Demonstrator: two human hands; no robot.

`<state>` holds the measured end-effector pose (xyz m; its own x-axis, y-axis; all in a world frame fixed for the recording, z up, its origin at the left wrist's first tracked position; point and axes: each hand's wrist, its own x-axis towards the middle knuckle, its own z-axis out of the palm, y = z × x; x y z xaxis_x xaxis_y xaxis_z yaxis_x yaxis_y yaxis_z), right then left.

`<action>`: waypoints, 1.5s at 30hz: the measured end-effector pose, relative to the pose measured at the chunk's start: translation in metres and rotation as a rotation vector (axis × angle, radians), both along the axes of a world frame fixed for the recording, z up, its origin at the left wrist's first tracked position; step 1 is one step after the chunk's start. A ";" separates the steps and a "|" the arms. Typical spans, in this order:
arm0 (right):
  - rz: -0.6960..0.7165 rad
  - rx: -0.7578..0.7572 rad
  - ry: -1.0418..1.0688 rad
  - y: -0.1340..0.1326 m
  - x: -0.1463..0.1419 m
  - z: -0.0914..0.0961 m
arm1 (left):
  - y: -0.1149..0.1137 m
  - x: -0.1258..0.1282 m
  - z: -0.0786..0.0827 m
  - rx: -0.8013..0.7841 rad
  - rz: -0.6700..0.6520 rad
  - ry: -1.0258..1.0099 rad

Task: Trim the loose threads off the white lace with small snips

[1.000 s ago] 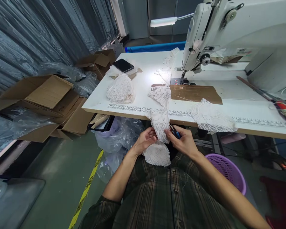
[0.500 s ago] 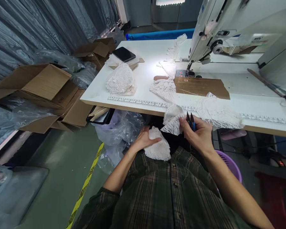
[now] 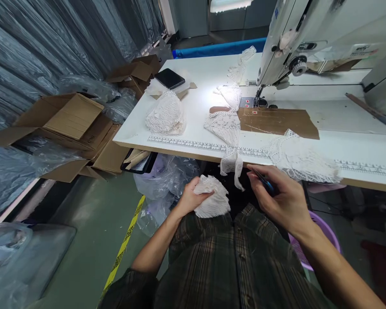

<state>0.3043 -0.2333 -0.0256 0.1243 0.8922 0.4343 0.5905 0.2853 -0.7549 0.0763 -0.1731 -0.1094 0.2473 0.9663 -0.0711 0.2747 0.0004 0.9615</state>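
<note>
My left hand (image 3: 190,198) is closed on a folded piece of white lace (image 3: 212,201) resting in my lap. My right hand (image 3: 281,199) grips small blue thread snips (image 3: 263,180), blades pointing left toward a lace strip (image 3: 231,161) that hangs over the table's front edge. That strip runs up across the table through a lace piece (image 3: 223,124) to the sewing machine's needle (image 3: 260,96). A separate lace pile (image 3: 300,156) lies on the table just beyond my right hand.
A white sewing table (image 3: 196,103) carries a sewing machine (image 3: 312,34), a cardboard sheet (image 3: 276,122), another lace bundle (image 3: 165,113) and a phone (image 3: 170,78). Cardboard boxes (image 3: 67,124) and plastic bags (image 3: 167,180) stand left; a purple basket (image 3: 321,236) sits under my right arm.
My right hand has let go of the lace end, which now hangs from the table edge, and has drawn back with the snips. My left hand gathered the cut piece in my lap.
</note>
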 end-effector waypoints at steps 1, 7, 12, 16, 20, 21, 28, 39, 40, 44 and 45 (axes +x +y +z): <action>0.006 0.011 0.002 -0.002 0.002 0.004 | 0.005 -0.008 0.016 -0.013 0.007 -0.062; 0.046 -0.007 0.055 -0.007 0.006 0.010 | 0.079 -0.072 0.134 0.254 0.180 -0.098; 0.110 -0.024 0.050 -0.007 0.009 0.003 | 0.162 -0.080 0.194 0.352 0.212 0.137; -0.013 0.049 -0.149 -0.002 0.031 0.013 | 0.212 -0.060 0.201 0.171 0.030 0.270; -0.276 0.047 -0.429 0.010 0.056 0.023 | 0.246 -0.051 0.188 0.125 -0.048 0.403; -0.307 0.021 -0.485 0.013 0.061 0.023 | 0.252 -0.052 0.184 0.176 -0.055 0.435; -0.434 -0.146 -0.633 0.043 0.086 0.017 | 0.221 -0.055 0.185 0.919 0.238 0.653; -0.084 0.064 -0.061 0.022 0.032 0.021 | 0.071 0.050 0.121 0.670 -0.326 0.507; -0.042 0.055 -0.020 0.018 0.024 0.017 | 0.071 0.055 0.117 0.668 -0.333 0.523; 0.047 -0.022 0.125 0.009 0.002 0.004 | 0.065 0.051 0.119 0.630 -0.439 0.462; 0.067 -0.051 0.158 0.007 -0.002 0.001 | 0.059 0.046 0.122 0.613 -0.475 0.421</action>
